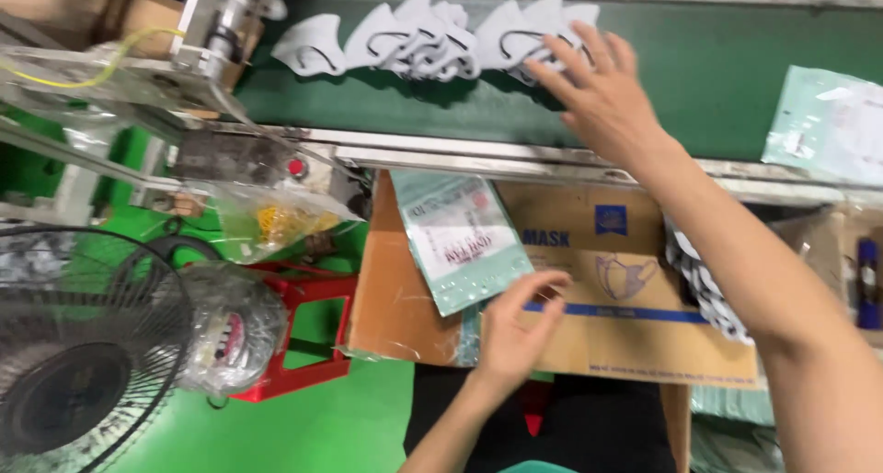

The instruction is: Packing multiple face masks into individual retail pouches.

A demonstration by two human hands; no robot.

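Right hand (598, 91): stretched forward over the green conveyor belt (717, 68), fingers spread, fingertips resting on the nearest of the grey face masks (533, 36); not closed on anything. Left hand (517, 330): lower down, fingers and thumb loosely pinching the bottom edge of a pale green flat packaging pouch (460, 239), which lies tilted over the open cardboard carton (607, 280). Step in hand, as judged: gathering masks off the belt while the pouch is kept ready; the next move would call for closing the fingers on a mask stack and bringing it to the pouch mouth. Counts: grey masks, overlapping in a row near the belt's far edge, roughly five or six, exact number not clear; pouches, one in hand and one more lying at the belt's right end (828, 124); cartons, one. Also present: a black wire-guard fan (74, 353) at lower left, a red plastic stool (308, 330), a clear bag with yellow contents (280, 220), green floor (313, 427).
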